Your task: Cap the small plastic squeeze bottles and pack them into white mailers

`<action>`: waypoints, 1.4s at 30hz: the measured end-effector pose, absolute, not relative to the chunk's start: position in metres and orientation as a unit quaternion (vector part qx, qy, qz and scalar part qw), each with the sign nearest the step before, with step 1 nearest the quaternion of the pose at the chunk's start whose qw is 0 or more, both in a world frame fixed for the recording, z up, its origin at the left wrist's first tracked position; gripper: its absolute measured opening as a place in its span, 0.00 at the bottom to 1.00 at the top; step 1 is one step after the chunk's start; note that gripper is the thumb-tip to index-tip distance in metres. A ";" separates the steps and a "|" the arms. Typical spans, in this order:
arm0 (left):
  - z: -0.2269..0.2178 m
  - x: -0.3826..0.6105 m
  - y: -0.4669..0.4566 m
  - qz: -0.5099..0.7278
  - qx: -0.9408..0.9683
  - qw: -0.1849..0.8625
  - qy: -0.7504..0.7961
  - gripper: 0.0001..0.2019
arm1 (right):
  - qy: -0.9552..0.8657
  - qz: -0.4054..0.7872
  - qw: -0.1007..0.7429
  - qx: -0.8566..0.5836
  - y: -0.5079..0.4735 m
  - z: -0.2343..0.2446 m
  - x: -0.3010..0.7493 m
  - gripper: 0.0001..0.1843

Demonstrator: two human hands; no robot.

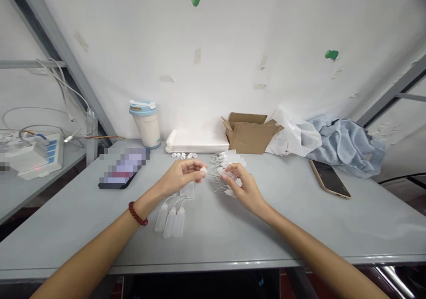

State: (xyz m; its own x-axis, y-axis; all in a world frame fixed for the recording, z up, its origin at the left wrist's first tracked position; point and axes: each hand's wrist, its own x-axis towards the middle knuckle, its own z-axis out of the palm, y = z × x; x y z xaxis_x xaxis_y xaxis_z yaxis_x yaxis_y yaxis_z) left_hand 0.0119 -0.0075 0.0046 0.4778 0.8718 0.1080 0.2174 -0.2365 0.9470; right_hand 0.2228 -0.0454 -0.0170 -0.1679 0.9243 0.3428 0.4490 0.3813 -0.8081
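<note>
2 bare hands are raised over a smooth grey tabletop, turned towards each other with a gap between their fingertips. The left hand, with a dark red beaded bracelet around its wrist, is mostly closed, its thumb and fingers pinching a small white plastic cap at the tips. The right hand is half curled, thumb and fingers pinching a small translucent plastic bottle that they partly hide; its near end points towards the cap, well short of touching it. In front of the left hand lie 3 slim translucent bottles with thin white tails, side by side and slightly fanned, and at least 1 more shows partly beneath that hand. Just behind the left hand is a loose row of small white caps. Behind the right hand and partly covered by it spreads a pile of similar translucent bottles, their tails pointing left. Farther back, a stack of flat white packets lies beside an open brown cardboard box.
</note>
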 end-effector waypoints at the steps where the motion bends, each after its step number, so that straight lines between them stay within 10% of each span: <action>1: 0.005 0.013 -0.011 0.300 0.713 0.516 0.369 0.14 | -0.705 0.290 0.431 -0.483 -0.046 -0.016 0.223 0.09; 15: -0.006 0.020 -0.016 0.287 0.714 0.510 0.385 0.16 | -0.750 0.359 0.379 -0.406 -0.051 -0.016 0.221 0.09; 30: 0.002 0.024 -0.024 0.203 0.735 0.503 0.406 0.19 | -0.872 0.133 0.269 -0.386 -0.053 -0.026 0.222 0.07; 42: -0.002 0.026 -0.032 0.270 0.733 0.491 0.386 0.06 | -0.776 0.399 0.291 -0.393 -0.050 -0.015 0.226 0.07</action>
State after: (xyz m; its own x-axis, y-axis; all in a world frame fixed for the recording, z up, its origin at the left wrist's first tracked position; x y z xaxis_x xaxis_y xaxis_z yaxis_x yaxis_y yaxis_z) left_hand 0.0260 -0.0320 -0.0020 0.5561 0.8309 0.0167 0.3003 -0.2196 0.9282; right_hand 0.2263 -0.0499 -0.0152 -0.5222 0.8417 0.1375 0.3785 0.3732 -0.8471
